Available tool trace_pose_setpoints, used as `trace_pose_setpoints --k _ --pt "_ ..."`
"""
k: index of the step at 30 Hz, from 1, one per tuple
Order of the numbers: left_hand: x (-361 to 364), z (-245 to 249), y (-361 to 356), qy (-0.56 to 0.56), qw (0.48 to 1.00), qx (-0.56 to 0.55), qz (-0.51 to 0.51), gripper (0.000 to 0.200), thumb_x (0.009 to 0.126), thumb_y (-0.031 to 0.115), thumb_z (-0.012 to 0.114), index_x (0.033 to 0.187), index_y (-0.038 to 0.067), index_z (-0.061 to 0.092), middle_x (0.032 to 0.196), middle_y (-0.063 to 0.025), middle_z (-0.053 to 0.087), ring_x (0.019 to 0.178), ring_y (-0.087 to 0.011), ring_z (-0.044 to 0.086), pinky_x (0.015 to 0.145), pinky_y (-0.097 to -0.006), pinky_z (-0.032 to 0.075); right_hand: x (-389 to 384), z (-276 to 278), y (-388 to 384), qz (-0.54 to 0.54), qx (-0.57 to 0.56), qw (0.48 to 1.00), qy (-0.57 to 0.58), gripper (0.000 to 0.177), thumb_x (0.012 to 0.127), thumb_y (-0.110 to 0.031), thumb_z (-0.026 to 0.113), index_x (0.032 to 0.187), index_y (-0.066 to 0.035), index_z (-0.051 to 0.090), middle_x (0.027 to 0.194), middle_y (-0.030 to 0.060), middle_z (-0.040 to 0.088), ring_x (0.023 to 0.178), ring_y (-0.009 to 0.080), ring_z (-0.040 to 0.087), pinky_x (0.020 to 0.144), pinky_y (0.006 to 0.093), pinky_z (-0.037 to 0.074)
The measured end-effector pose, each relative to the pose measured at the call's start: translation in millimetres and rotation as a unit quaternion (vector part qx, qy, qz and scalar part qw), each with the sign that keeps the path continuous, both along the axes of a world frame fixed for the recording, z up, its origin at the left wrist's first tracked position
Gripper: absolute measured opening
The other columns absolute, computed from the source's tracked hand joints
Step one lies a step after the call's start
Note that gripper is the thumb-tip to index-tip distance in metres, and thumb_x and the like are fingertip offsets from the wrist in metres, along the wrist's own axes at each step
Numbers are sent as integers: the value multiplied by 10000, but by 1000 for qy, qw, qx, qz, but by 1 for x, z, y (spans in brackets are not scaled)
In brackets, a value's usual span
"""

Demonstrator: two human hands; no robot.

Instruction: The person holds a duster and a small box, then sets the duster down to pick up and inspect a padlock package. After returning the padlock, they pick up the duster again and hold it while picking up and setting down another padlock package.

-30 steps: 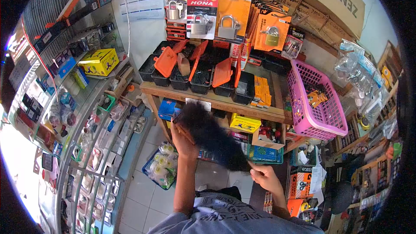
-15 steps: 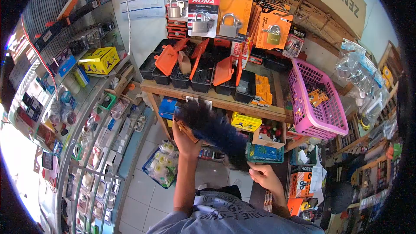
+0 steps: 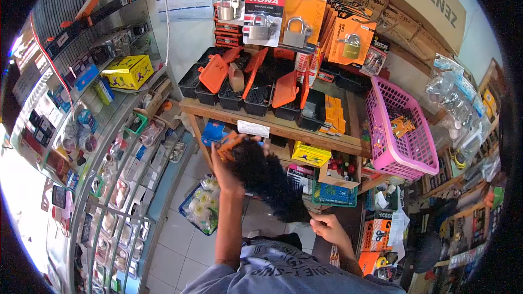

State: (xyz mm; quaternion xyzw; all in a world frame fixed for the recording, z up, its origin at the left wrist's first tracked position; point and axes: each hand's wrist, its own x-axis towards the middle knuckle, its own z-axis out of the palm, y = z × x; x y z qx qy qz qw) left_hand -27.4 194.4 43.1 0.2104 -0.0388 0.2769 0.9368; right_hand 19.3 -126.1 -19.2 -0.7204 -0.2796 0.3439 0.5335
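Note:
My right hand (image 3: 331,230) grips the handle end of a dark, fluffy feather duster (image 3: 272,182), which slants up and left across the middle of the view. My left hand (image 3: 224,177) is raised in front of the wooden shelf, its fingers round an orange pack (image 3: 230,145) that is partly blurred. The duster's far end overlaps the pack in this view. Just behind the pack, a blue box (image 3: 212,132) sits on the lower shelf, and a yellow box (image 3: 310,153) is right of the duster.
Black bins (image 3: 259,100) with orange lids line the wooden shelf (image 3: 272,125), below hanging carded padlocks (image 3: 261,27). A pink basket (image 3: 403,155) stands to the right. A glass display case (image 3: 117,185) runs along the left. A blue crate (image 3: 190,215) holding wrapped goods is on the tiled floor.
The duster has swung down and its tip has shifted right, showing more of the orange pack. My left hand has moved slightly left. The whole view has shifted a little.

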Motion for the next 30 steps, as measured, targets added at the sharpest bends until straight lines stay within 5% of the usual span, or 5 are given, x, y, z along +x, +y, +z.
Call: trace_pose_setpoints --k 4,11,15,27,30 --pt "17 8 -31 49 985 -139 92 625 964 569 317 1246 51 525 1224 -151 589 1145 -310 567 1006 -489 434 -1 10 12 -23 5 1000 -14 246 977 -134 556 1168 5 626 664 -30 498 570 47 420 508 218 358" --pt "0 -6 -3 -50 998 24 -8 645 964 581 297 1250 56 539 1205 -193 596 1085 -327 590 966 -493 460 3 -4 -2 4 -17 998 53 237 986 -148 544 1137 15 627 668 -28 496 562 50 415 501 223 360" --pt "8 1 -34 65 987 -141 48 679 962 588 289 1325 55 501 1259 -205 574 1141 -347 569 1010 -463 441 0 8 11 -33 -2 999 26 253 985 -139 545 1176 8 620 666 -26 493 563 48 416 492 221 356" --pt "-1 -10 -38 107 989 -104 14 625 972 540 310 1363 78 467 1258 -144 575 1137 -315 570 1004 -468 437 -4 20 19 -32 1 999 8 189 982 -145 549 952 12 650 659 -20 508 556 42 422 492 224 348" --pt "1 -21 -17 2 999 -44 -2 614 965 554 321 1310 79 501 1262 -167 567 1137 -327 563 1000 -506 426 -4 11 11 39 -26 996 -73 355 962 -108 552 1315 -69 568 705 -31 530 627 54 458 570 219 406"
